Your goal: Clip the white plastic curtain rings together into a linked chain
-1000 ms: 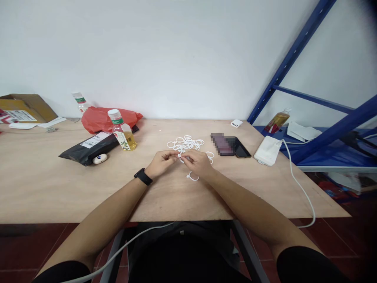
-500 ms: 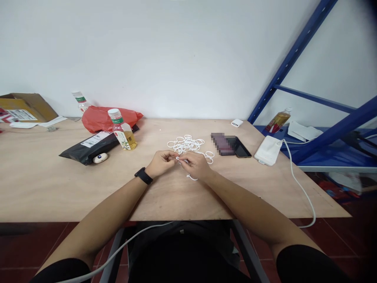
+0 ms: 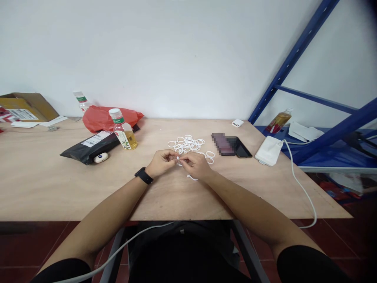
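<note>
My left hand [image 3: 160, 162] and my right hand [image 3: 196, 163] meet fingertip to fingertip over the table, both closed in a pinch. Between them shows a small white piece of a plastic ring [image 3: 178, 158]; most of it is covered by the fingers. Just beyond the fingers lies a loose pile of white plastic rings [image 3: 188, 144], which look like curtain rings. Two more rings [image 3: 210, 157] rest right of the pile. Partly under my right hand, another white ring [image 3: 193, 178] lies on the wood.
On the wooden table [image 3: 88, 196], a tea bottle [image 3: 126, 135], red bag [image 3: 100, 118], black parcel [image 3: 88, 149] and earbud case [image 3: 101, 157] stand left. Rightward are a phone [image 3: 243, 147], white power bank [image 3: 269, 150] with cable, and charger [image 3: 237, 123]. A blue rack [image 3: 321, 151] adjoins.
Both hands stay in nearly the same place, with only a slight shift of the fingertips around the small white piece. The whole view has moved very slightly.
</note>
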`<move>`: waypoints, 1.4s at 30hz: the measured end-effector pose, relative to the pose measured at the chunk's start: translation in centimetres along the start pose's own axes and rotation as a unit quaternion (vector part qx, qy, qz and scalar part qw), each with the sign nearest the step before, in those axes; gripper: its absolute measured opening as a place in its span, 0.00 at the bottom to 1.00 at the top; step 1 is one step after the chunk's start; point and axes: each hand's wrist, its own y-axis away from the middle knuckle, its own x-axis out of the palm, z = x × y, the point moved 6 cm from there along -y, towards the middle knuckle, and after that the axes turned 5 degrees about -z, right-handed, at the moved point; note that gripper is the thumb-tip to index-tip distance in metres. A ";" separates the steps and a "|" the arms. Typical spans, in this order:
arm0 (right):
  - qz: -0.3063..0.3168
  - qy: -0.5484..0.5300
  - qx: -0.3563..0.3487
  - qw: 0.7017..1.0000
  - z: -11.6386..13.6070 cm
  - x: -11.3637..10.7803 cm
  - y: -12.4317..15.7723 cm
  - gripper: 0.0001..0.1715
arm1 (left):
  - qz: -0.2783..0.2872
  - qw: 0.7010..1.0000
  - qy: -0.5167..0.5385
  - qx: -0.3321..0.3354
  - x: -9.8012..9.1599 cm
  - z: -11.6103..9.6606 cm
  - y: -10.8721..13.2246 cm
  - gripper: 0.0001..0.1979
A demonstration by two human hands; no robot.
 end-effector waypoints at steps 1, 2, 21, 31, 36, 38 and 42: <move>0.004 0.000 0.000 1.000 0.0 0.0 0.0 0.07 | -0.003 1.000 -0.004 0.001 0.0 0.0 0.0 0.09; 0.010 -0.001 -0.002 1.000 0.1 0.1 -0.1 0.07 | -0.007 1.000 -0.008 0.003 0.0 -0.1 0.0 0.08; 0.079 0.123 0.079 0.986 -3.6 -0.8 -0.6 0.13 | -0.064 0.977 -0.182 0.093 -0.9 -0.8 0.0 0.19; 0.215 0.237 0.136 0.937 -7.0 -3.3 -0.7 0.20 | 0.094 0.940 -0.295 0.145 1.1 -1.2 0.7 0.12; 0.296 0.258 0.153 0.907 -7.6 -3.0 0.1 0.18 | 0.109 0.939 -0.298 0.132 1.2 -1.0 0.7 0.12; 0.305 0.248 0.148 0.907 -7.5 -2.7 0.3 0.16 | 0.110 0.940 -0.297 0.128 1.2 -1.0 0.7 0.12; 0.283 0.228 0.154 0.919 -7.5 -2.6 0.3 0.16 | 0.118 0.940 -0.296 0.122 1.3 -1.0 0.7 0.11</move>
